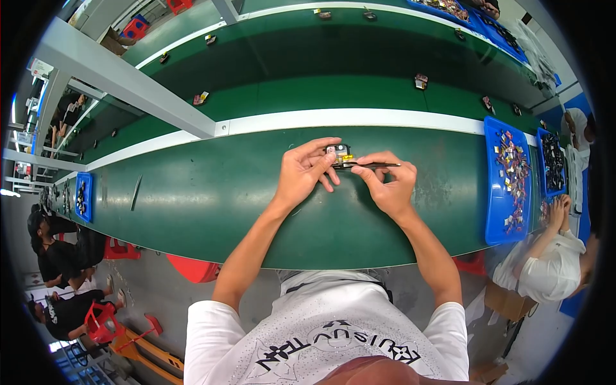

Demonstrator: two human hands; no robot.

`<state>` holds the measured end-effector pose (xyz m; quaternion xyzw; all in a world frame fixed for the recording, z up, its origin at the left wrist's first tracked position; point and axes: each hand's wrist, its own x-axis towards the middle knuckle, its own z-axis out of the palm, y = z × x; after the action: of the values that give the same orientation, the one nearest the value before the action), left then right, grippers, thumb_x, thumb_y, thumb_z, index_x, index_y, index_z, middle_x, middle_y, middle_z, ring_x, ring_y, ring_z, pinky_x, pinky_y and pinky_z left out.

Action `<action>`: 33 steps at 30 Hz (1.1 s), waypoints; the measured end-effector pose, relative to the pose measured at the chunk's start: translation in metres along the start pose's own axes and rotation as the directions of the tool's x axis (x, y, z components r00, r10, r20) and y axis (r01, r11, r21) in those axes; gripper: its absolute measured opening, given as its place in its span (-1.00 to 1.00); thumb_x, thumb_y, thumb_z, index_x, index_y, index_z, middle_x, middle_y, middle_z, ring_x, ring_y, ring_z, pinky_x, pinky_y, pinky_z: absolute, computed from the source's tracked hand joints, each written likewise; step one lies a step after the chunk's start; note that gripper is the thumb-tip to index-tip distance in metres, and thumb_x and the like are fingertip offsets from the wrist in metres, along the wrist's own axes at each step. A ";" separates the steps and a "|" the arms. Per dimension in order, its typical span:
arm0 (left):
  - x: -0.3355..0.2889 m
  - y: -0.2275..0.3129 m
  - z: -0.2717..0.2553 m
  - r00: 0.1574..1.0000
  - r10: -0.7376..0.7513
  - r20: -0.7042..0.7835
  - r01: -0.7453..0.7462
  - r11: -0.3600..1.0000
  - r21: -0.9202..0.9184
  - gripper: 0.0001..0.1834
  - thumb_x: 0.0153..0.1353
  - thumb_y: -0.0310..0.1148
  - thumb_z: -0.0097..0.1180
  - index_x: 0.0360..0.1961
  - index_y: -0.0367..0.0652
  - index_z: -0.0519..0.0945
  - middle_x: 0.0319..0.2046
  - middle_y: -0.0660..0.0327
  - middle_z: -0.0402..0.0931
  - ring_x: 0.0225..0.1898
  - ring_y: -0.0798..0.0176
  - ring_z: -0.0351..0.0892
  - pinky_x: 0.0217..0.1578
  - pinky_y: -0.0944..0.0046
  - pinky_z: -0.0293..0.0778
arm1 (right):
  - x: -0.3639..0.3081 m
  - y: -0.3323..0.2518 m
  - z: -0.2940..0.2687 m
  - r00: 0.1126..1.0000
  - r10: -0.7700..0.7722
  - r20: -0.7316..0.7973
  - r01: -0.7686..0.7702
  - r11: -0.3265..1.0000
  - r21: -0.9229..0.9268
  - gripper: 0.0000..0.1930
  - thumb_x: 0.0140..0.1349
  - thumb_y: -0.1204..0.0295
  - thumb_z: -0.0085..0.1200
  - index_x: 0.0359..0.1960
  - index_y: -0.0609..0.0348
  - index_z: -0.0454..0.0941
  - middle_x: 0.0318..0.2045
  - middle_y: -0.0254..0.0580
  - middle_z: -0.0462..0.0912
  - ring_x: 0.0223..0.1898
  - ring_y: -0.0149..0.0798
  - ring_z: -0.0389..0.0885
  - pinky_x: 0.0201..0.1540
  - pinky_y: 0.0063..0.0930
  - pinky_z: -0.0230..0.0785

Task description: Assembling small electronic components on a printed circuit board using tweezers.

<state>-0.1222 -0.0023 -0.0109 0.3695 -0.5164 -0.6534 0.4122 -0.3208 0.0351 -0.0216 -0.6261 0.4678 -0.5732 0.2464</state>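
Note:
Over the green workbench (256, 192), my left hand (300, 172) holds a small black electronic part (342, 153) with a yellow label between thumb and fingers. Its inner details are too small to make out. In my right hand (391, 186), thumb and fingers pinch slim black tweezers (385, 165), which lie nearly level. The tip of the tweezers reaches the lower edge of the electronic part, close to my left fingertips. Whether the tip grips anything there is hidden.
A blue tray (493, 218) of many small parts stands on the right, beside another blue tray (545, 144) with black pieces. A thin tool (136, 192) lies at left, near a small blue bin (88, 215). Beyond the white rail (359, 120), a green belt (308, 96) carries scattered parts. Co-workers sit on both sides.

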 end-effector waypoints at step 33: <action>-0.001 -0.014 0.014 0.997 -0.030 -0.064 0.031 0.999 0.021 -0.74 0.38 -0.56 0.10 0.04 -0.46 0.57 -0.34 0.05 0.68 -0.51 0.32 0.67 -0.56 0.37 0.60 | 0.001 -0.005 -0.001 0.966 -0.247 0.077 0.255 0.961 -0.111 -0.85 0.00 0.69 0.35 -0.43 0.14 0.72 -0.45 -0.30 0.79 -0.70 -0.46 0.48 -0.60 -0.60 0.26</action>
<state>-0.1371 0.0057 -0.0217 0.4026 -0.5046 -0.6416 0.4144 -0.3202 0.0366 -0.0167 -0.7116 0.4102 -0.5508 0.1481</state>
